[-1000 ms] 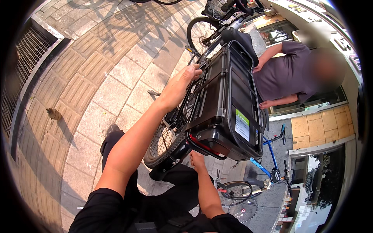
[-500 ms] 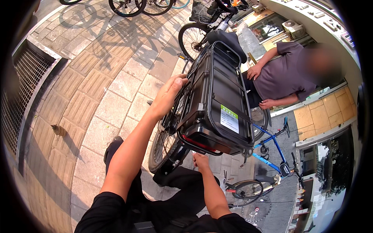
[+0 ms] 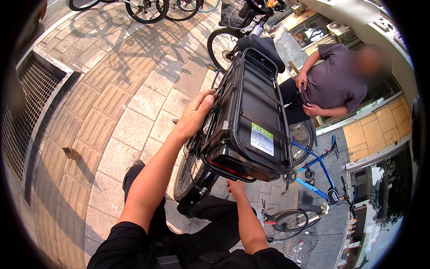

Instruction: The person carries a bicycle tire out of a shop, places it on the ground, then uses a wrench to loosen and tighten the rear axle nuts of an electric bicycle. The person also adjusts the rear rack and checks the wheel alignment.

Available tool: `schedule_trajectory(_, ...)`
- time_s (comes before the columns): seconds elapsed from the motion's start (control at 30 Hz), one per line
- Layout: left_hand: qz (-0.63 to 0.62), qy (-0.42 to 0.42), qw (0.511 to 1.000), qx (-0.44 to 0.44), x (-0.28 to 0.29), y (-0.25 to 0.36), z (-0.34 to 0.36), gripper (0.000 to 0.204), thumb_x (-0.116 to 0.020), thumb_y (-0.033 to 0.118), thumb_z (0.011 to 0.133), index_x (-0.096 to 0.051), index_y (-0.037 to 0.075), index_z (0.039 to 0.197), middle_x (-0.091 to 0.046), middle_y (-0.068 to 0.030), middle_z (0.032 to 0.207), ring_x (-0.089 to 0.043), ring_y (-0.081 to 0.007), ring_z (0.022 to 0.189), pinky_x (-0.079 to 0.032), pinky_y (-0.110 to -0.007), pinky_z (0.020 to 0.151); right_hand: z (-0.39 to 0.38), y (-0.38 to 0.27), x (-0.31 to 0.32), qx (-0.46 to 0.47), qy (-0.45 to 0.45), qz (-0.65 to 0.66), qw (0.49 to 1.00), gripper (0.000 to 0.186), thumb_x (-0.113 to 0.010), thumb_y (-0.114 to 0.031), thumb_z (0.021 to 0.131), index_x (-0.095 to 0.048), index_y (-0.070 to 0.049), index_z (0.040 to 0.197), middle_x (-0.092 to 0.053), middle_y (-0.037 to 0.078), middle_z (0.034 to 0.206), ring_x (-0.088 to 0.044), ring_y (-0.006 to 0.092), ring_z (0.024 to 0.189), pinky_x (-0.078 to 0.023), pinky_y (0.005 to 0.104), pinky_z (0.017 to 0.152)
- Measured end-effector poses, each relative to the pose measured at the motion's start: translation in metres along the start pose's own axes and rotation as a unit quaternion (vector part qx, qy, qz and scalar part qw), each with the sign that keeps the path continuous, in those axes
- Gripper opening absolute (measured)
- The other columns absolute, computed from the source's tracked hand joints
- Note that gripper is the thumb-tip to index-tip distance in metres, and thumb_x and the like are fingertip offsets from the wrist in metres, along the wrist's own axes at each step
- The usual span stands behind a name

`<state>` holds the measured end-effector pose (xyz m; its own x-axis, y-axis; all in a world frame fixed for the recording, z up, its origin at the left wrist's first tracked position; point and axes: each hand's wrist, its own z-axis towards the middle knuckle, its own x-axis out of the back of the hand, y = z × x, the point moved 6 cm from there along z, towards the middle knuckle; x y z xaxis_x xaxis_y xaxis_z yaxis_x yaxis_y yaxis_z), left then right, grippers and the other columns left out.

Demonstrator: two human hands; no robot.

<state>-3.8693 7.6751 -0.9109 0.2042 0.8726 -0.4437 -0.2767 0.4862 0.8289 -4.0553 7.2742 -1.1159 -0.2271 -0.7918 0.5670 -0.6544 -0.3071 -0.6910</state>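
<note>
Behind a parked bicycle on the paved walk, the left hand point(image 3: 195, 117) clasps the side of the black rear box point(image 3: 251, 119) while the right hand point(image 3: 234, 187) supports its underside, grip unclear; steadying appears underway, and the next move calls for even support.

Black short sleeves, bare forearms — black trousers, dark shoe point(image 3: 134, 167).
</note>
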Motion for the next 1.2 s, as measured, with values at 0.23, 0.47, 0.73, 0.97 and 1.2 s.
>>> schedule_trajectory(0.23, 0.006, -0.003, 1.000, 0.006, -0.002, 0.001, -0.001, 0.063, -0.048, 0.047, 0.110, -0.050, -0.003, 0.148, -0.061, -0.0201, 0.142, -0.054, -0.0258, 0.136, -0.038, -0.037, 0.117, 0.011, 0.009, 0.004, -0.013, -0.011, 0.007, 1.000, 0.008, -0.067, -0.008, 0.094, -0.064, -0.004, 0.088, -0.063, 0.007, 0.071, -0.053, 0.0150, 0.046, -0.039, 0.0332, 0.040)
schedule_trajectory(0.47, -0.035, -0.002, 0.999, -0.009, 0.000, 0.002, 0.000, 0.060, -0.048, 0.043, 0.111, -0.047, -0.002, 0.150, -0.058, -0.0205, 0.147, -0.052, -0.0257, 0.139, -0.037, -0.036, 0.117, 0.014, 0.000, 0.014, 0.027, -0.016, -0.030, 0.999, 0.010, -0.060, -0.009, 0.095, -0.065, -0.003, 0.089, -0.068, 0.008, 0.074, -0.053, 0.0134, 0.047, -0.039, 0.0326, 0.042)
schedule_trajectory(0.73, -0.061, -0.006, 0.990, -0.126, -0.009, 0.052, -0.003, 0.087, -0.045, 0.064, 0.104, -0.035, -0.006, 0.155, -0.050, -0.0279, 0.152, -0.048, -0.0379, 0.144, -0.036, -0.047, 0.119, -0.015, -0.054, 0.044, 0.148, 0.030, -0.115, 0.982, 0.018, -0.063, -0.014, 0.094, -0.075, -0.001, 0.091, -0.069, 0.005, 0.070, -0.060, 0.0122, 0.055, -0.048, 0.0323, 0.052)
schedule_trajectory(0.97, 0.038, -0.035, 0.951, -0.305, -0.035, 0.137, -0.046, 0.102, -0.039, 0.078, 0.098, -0.030, -0.003, 0.159, -0.027, -0.0418, 0.159, -0.029, -0.0553, 0.150, -0.034, -0.065, 0.119, 0.017, -0.094, 0.038, 0.164, 0.007, -0.015, 0.986, 0.023, -0.066, -0.018, 0.096, -0.072, 0.003, 0.101, -0.071, 0.007, 0.072, -0.063, 0.0127, 0.058, -0.050, 0.0319, 0.055)
schedule_trajectory(1.2, 0.163, -0.030, 0.916, -0.365, -0.063, 0.166, -0.071, 0.088, -0.023, 0.072, 0.104, -0.031, 0.005, 0.161, -0.037, -0.0426, 0.154, -0.042, -0.0576, 0.142, -0.041, -0.068, 0.113, 0.064, -0.123, 0.022, 0.122, -0.029, -0.133, 0.983, 0.030, -0.063, -0.021, 0.083, -0.074, 0.006, 0.090, -0.073, 0.022, 0.082, -0.071, 0.0313, 0.069, -0.057, 0.0403, 0.066)
